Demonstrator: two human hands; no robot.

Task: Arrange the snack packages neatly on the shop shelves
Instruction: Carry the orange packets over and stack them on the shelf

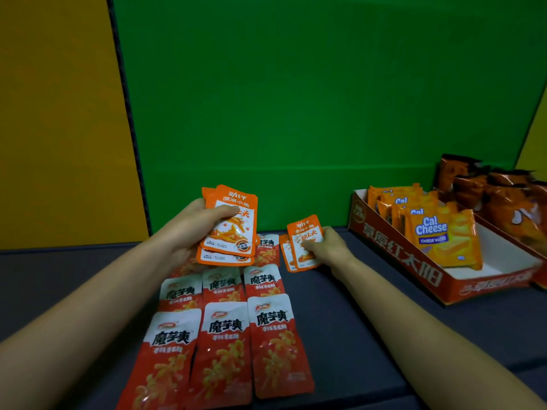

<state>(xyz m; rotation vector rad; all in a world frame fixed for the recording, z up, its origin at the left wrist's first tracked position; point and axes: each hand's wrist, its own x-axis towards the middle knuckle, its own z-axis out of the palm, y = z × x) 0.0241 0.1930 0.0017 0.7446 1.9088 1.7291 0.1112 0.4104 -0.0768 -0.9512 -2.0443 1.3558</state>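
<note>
The orange row is being started now, by the look of it. The left hand is gripping a fanned stack of orange packets above the shelf, thumb pressing across the front and fingers curling behind. The right hand is pinching a single orange packet by its right edge, low at the shelf and overlapping another orange one; whether it is touching down I cannot tell. Just to the left, the red-and-white packets are lying in tidy overlapping rows. The next move, I'd say, is squaring this packet against its neighbour, then feeding another one over from the stack. Space is getting tight: the cardboard tray of Cal Cheese wafers is sitting near on the right, with dark orange bags behind it.
</note>
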